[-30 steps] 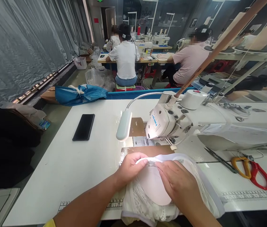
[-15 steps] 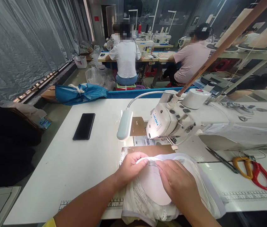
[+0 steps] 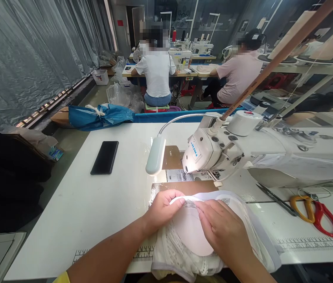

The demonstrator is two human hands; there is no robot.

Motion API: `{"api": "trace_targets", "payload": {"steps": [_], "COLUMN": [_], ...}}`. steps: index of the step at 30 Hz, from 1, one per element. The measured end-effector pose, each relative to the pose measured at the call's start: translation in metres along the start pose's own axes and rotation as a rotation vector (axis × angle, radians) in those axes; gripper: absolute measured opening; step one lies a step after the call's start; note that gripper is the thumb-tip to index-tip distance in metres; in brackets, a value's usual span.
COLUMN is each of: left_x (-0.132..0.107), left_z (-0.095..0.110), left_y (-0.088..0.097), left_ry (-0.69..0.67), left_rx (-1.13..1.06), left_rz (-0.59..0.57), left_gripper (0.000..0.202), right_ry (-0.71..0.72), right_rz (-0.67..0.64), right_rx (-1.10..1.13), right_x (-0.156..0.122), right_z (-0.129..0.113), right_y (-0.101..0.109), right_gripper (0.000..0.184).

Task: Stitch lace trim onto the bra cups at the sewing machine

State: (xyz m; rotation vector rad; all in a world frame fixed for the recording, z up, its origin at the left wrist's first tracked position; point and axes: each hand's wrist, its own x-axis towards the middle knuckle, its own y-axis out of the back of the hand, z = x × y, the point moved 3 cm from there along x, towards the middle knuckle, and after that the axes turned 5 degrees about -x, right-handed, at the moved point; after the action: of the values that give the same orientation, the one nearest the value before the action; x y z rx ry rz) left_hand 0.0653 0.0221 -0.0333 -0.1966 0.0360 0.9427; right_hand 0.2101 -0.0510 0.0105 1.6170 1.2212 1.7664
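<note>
A white lace bra (image 3: pixel 194 232) with a smooth rounded cup lies at the table's front edge, partly hanging over it. My left hand (image 3: pixel 164 206) pinches the upper edge of the cup between thumb and fingers. Close beside it, my right hand (image 3: pixel 221 224) grips the same edge, fingers bent over it and hiding part of the cup. Just beyond both hands stands the white sewing machine (image 3: pixel 204 151), its needle area apart from the fabric. A small lamp (image 3: pixel 155 155) on a bent metal neck hangs left of the machine head.
Scissors (image 3: pixel 304 210) with orange and red handles lie on the right. A black phone (image 3: pixel 104 157) rests on the white table (image 3: pixel 66 212) at left. Ruler markings run along the front. Beyond a blue bundle (image 3: pixel 100 116), co-workers (image 3: pixel 157 72) sit at other machines.
Both hands keep their hold on the bra's edge, with only a very slight shift of the right fingers. Everything else on the table stays in place.
</note>
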Motion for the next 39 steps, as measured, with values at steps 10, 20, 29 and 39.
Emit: {"api": "trace_targets", "payload": {"steps": [10, 20, 29, 39], "left_x": [0.0, 0.001, -0.001, -0.017], "left_z": [0.0, 0.001, -0.001, 0.017], "left_y": [0.001, 0.001, 0.0, -0.009], "left_ry": [0.002, 0.001, -0.017, -0.49], "left_rx": [-0.006, 0.009, 0.083, 0.431], "left_rz": [-0.003, -0.003, 0.051, 0.153], "left_gripper": [0.025, 0.024, 0.02, 0.016], "right_ry": [0.02, -0.001, -0.027, -0.165], "right_rz": [-0.001, 0.02, 0.034, -0.061], "right_rx": [0.03, -0.005, -0.063, 0.026], "right_x": [0.0, -0.001, 0.003, 0.003], "right_z": [0.0, 0.0, -0.007, -0.018], "right_y": [0.0, -0.003, -0.003, 0.015], "right_gripper": [0.018, 0.019, 0.022, 0.024]}}
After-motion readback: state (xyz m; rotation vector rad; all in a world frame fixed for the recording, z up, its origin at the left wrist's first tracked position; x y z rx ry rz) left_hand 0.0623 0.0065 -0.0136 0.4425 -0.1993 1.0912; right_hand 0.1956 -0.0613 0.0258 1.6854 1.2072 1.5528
